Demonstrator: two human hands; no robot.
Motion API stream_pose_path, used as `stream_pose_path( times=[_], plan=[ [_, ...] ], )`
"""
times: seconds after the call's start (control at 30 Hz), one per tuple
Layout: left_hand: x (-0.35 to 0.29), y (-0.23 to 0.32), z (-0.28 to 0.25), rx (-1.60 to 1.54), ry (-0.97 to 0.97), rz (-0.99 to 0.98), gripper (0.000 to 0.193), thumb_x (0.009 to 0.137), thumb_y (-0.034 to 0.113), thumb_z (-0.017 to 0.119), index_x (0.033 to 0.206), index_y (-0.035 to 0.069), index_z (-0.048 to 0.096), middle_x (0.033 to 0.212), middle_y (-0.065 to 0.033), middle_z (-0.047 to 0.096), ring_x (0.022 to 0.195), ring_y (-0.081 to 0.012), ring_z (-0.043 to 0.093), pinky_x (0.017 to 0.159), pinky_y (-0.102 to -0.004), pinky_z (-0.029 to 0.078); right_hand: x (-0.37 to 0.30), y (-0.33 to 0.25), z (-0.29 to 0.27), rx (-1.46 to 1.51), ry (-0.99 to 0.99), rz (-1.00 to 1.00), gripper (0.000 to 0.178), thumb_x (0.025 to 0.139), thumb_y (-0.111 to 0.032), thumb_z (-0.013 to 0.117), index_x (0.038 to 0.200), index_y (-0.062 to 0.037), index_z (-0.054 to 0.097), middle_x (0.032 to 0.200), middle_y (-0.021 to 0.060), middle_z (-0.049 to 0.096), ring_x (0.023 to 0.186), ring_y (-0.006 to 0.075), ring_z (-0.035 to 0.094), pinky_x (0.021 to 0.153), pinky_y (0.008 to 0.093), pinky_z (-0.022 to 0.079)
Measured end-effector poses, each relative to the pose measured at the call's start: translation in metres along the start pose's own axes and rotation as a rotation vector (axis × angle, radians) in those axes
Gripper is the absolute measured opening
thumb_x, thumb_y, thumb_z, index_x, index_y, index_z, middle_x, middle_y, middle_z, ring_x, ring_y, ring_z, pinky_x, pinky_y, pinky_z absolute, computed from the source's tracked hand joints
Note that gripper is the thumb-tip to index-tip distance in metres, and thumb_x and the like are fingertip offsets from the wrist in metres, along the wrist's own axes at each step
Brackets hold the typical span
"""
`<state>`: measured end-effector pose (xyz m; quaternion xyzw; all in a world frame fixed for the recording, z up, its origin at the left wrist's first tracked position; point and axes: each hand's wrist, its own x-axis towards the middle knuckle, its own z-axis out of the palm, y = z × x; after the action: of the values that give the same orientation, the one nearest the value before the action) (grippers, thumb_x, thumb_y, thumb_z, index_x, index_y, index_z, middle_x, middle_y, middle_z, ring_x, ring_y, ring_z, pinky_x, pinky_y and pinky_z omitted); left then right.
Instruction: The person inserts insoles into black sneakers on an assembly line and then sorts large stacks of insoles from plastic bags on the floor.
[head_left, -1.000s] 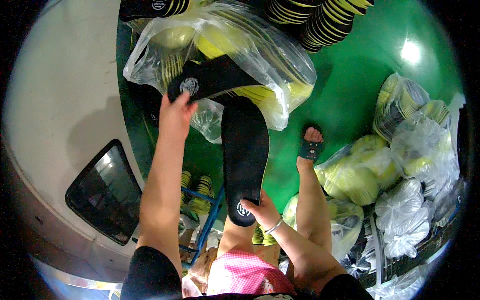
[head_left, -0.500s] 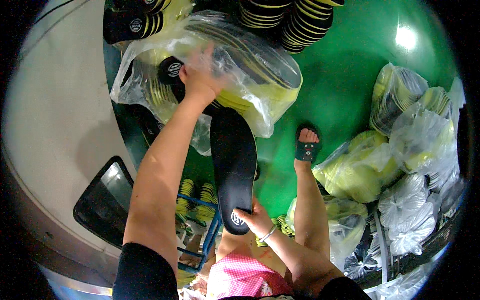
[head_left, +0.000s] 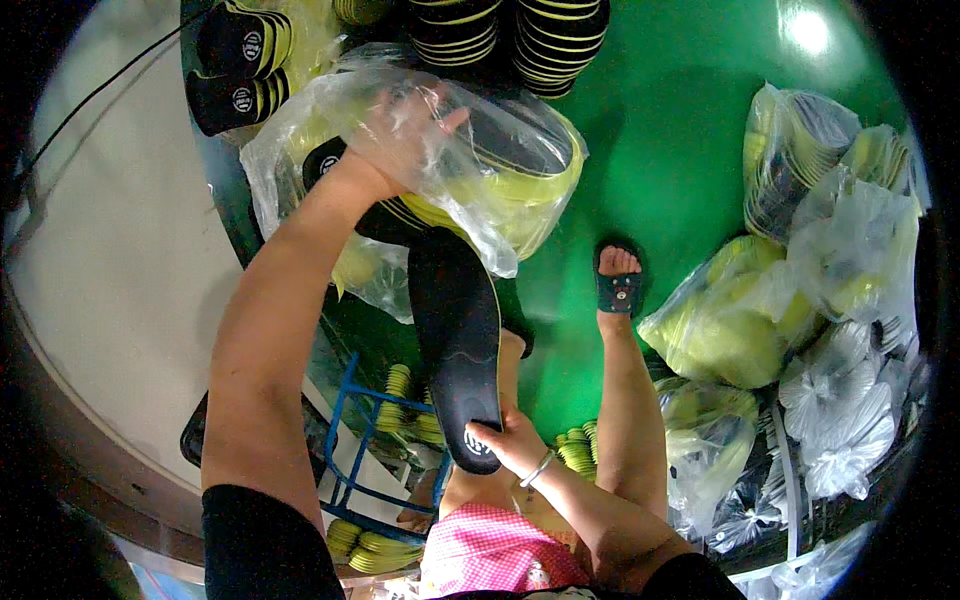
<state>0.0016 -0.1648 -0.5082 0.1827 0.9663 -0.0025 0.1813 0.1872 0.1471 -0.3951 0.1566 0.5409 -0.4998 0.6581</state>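
My right hand (head_left: 508, 440) grips the heel end of a black insole (head_left: 455, 335), thumb on top over its white round mark. The insole's broad toe end points away from me, against the near side of a clear plastic bag (head_left: 490, 235). Stacked black-and-yellow insoles (head_left: 535, 185) show through the film. My left hand (head_left: 400, 140) is in the bag, its fingers spread under the film and partly veiled by it. Beside my left wrist, the marked heel of another black insole (head_left: 322, 160) shows.
More insole stacks (head_left: 560, 45) stand beyond the bag, others (head_left: 240, 100) at far left. A pale table (head_left: 120, 250) lies left, a blue metal rack (head_left: 350, 450) near my legs. Filled plastic bags (head_left: 735, 310) sit right on the green floor (head_left: 680, 140). My sandalled foot (head_left: 618, 275) stands there.
My left hand has shifted slightly left, its fingers now spread under the film. The view has moved a little. The right hand keeps its hold on the insole.
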Motion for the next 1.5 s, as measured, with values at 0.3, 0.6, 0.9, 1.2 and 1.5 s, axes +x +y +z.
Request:
stream_pose_path(
  times=[0.3, 0.6, 0.9, 1.2, 1.5],
  plan=[
    [0.004, -0.025, 0.010, 0.025, 0.415, -0.016, 0.036, 0.066, 0.014, 0.051, 0.101, 0.013, 0.054, 0.096, -0.0137, 0.054, 0.088, -0.0301, 0.052, 0.076, -0.0427, 0.041, 0.000, -0.008, 0.000, 0.023, 0.048, -0.047, 0.037, 0.070, -0.029, 0.061, 0.099, -0.0078, 0.053, 0.083, 0.0119, 0.059, 0.075, 0.0259, 0.057, 0.067, 0.0319, 0.044],
    [-0.036, 0.008, -0.036, 0.083, 0.140, -0.111, 0.029, 0.068, 0.014, 0.049, 0.096, 0.008, 0.054, 0.089, -0.0120, 0.055, 0.081, -0.0272, 0.054, 0.066, -0.0391, 0.044, 0.001, -0.001, -0.001, 0.075, 0.070, -0.016, 0.034, 0.069, -0.023, 0.060, 0.097, -0.0049, 0.054, 0.083, 0.0114, 0.059, 0.076, 0.0251, 0.056, 0.069, 0.0323, 0.042],
    [-0.074, 0.090, -0.073, -0.401, -0.484, -0.711, 0.047, 0.066, 0.028, 0.063, 0.100, -0.001, 0.047, 0.084, -0.0154, 0.056, 0.075, -0.0295, 0.056, 0.064, -0.0399, 0.046, 0.001, -0.008, -0.003, 0.195, -0.020, -0.046, 0.042, 0.075, -0.010, 0.061, 0.112, -0.0031, 0.042, 0.097, 0.0031, 0.053, 0.087, 0.0097, 0.049, 0.077, 0.0239, 0.040],
    [-0.122, 0.108, 0.035, -1.334, 0.302, -0.746, 0.067, 0.064, 0.037, 0.066, 0.113, 0.001, 0.038, 0.111, -0.0115, 0.044, 0.100, -0.0230, 0.045, 0.088, -0.0336, 0.034, 0.005, -0.009, -0.003, 0.276, -0.003, 0.038, 0.054, 0.073, -0.020, 0.061, 0.118, -0.0046, 0.035, 0.092, 0.0109, 0.058, 0.082, 0.0211, 0.056, 0.073, 0.0291, 0.043],
    [-0.105, 0.069, 0.035, -1.256, -0.029, -0.746, 0.079, 0.058, 0.033, 0.075, 0.120, 0.002, 0.037, 0.118, -0.0128, 0.043, 0.111, -0.0236, 0.038, 0.094, -0.0331, 0.029, 0.007, -0.017, -0.010, 0.315, -0.026, 0.101, 0.064, 0.070, -0.016, 0.064, 0.122, -0.0049, 0.030, 0.103, 0.0090, 0.052, 0.092, 0.0183, 0.050, 0.081, 0.0286, 0.039]
  ],
)
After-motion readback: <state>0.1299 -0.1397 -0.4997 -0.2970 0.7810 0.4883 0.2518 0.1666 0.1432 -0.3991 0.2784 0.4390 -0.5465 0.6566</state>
